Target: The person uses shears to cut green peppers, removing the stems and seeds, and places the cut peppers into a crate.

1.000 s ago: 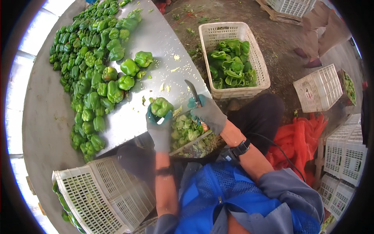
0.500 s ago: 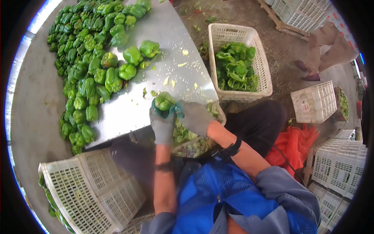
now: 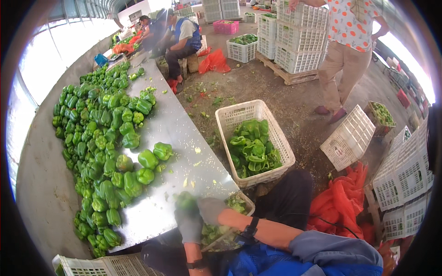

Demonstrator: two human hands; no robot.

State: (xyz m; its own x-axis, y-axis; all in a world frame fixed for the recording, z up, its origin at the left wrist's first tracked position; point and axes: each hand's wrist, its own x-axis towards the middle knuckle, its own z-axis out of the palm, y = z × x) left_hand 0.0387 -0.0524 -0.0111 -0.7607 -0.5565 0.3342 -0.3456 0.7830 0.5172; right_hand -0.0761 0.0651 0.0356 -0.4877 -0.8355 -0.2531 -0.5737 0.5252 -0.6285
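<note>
Left hand point(image 3: 188, 226) grips green pepper point(image 3: 186, 201) beside counter point(image 3: 177, 133); right hand point(image 3: 212, 210) adjoins pepper, its grip too blurred to tell

This is a vegetable-packing shed: a ribbed, curving roof point(image 3: 87, 9) and bright wall point(image 3: 50, 46) rise at the upper left. A metal table point(image 3: 170, 124) heaped with green peppers point(image 3: 103, 142) runs down the left, near a seated co-worker point(image 3: 192, 34), while white crates point(image 3: 301, 39) tower on a wooden pallet point(image 3: 289, 78) at the upper right, on a dirty, scrap-strewn floor point(image 3: 200, 103).
</note>
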